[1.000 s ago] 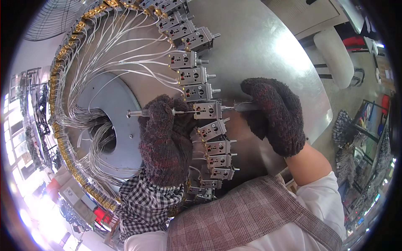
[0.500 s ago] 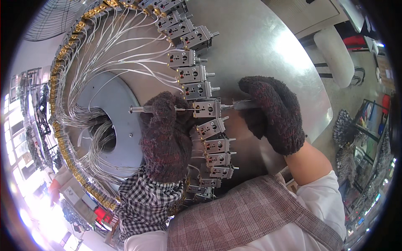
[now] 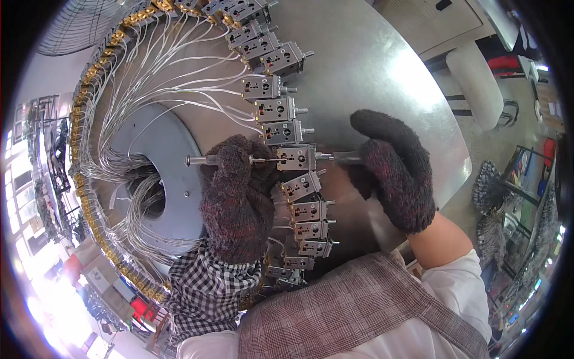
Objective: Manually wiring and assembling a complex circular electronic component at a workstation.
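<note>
Both my hands wear dark knitted gloves. My left hand (image 3: 234,200) is closed around a slim screwdriver-like tool (image 3: 200,160); its thin shaft reaches into the left side of a small metal control box (image 3: 297,158). On the box's right side, a short spindle points toward my right hand (image 3: 397,173). That hand grips a grey tool (image 3: 350,157) in line with the spindle, one finger raised away from it. The tool is blurred and partly hidden by the glove, so its exact kind and whether it touches the spindle are unclear.
Similar metal boxes (image 3: 275,110) line the curved edge of a round rig, above and below. White wires (image 3: 179,90) run from brass fittings (image 3: 76,137) to a hole in a grey centre disc (image 3: 179,173). A shiny metal sheet (image 3: 335,60) lies right; a pale stool (image 3: 475,84) stands beyond.
My right hand has shifted slightly right and down, its upper finger lifting off the grey tool. The left hand and its tool stay nearly in place.
</note>
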A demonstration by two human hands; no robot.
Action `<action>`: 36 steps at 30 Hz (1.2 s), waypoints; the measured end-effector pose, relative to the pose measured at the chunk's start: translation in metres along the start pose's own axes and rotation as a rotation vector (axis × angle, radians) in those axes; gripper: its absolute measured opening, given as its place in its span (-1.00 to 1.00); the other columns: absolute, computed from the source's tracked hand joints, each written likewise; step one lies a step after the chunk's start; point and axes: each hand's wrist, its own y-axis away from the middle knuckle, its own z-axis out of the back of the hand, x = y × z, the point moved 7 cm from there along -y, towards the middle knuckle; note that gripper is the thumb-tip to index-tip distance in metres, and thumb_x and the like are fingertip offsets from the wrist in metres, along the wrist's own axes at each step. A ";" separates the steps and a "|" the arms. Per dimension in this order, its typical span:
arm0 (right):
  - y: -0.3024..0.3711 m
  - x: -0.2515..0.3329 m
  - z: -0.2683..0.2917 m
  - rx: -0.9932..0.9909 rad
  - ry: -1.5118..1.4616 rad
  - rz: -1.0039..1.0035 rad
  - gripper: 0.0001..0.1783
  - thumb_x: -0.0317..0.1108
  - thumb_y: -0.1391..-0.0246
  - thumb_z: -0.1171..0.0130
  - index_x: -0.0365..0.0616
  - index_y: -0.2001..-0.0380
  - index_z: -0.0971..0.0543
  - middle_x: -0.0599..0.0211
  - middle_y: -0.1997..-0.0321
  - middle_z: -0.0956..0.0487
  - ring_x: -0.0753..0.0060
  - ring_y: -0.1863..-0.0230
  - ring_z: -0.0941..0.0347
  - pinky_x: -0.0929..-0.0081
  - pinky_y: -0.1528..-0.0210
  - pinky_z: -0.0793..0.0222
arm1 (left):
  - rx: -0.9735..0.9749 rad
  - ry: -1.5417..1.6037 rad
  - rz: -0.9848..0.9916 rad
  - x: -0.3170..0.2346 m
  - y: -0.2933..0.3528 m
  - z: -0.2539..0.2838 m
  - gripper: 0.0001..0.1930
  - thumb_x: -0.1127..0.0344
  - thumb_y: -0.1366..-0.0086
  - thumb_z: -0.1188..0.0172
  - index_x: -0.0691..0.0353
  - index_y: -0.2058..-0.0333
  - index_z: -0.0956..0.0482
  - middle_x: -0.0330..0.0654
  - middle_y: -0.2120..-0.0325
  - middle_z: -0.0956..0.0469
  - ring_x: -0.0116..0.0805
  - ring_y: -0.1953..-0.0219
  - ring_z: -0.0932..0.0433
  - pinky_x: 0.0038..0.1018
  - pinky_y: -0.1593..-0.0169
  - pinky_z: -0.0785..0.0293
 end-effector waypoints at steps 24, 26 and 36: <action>-0.001 0.013 -0.003 0.083 0.069 0.049 -0.57 -0.45 -0.07 -0.11 -0.18 -0.04 -0.37 0.30 0.36 -0.52 0.63 0.46 -0.41 0.66 0.41 -0.36 | -0.027 0.004 0.030 0.000 -0.001 0.001 -0.73 0.15 -0.27 -0.03 0.20 0.18 -0.42 -0.12 0.30 -0.49 -0.15 0.20 -0.50 -0.16 0.11 -0.46; -0.001 0.004 0.000 0.060 0.011 -0.061 -0.57 -0.47 -0.07 -0.11 -0.18 -0.04 -0.37 0.30 0.36 -0.52 0.62 0.46 -0.41 0.65 0.41 -0.36 | -0.016 0.006 0.038 0.001 -0.003 0.001 -0.73 0.14 -0.27 -0.03 0.20 0.18 -0.42 -0.12 0.30 -0.49 -0.15 0.19 -0.49 -0.17 0.11 -0.45; 0.000 0.011 -0.004 0.079 0.135 0.272 -0.64 -0.40 -0.11 -0.07 -0.21 0.01 -0.40 0.28 0.37 -0.52 0.60 0.49 -0.42 0.65 0.47 -0.36 | -0.011 -0.001 0.032 0.000 -0.004 -0.001 -0.74 0.14 -0.26 -0.04 0.17 0.19 -0.42 -0.16 0.31 -0.47 -0.17 0.21 -0.50 -0.17 0.15 -0.48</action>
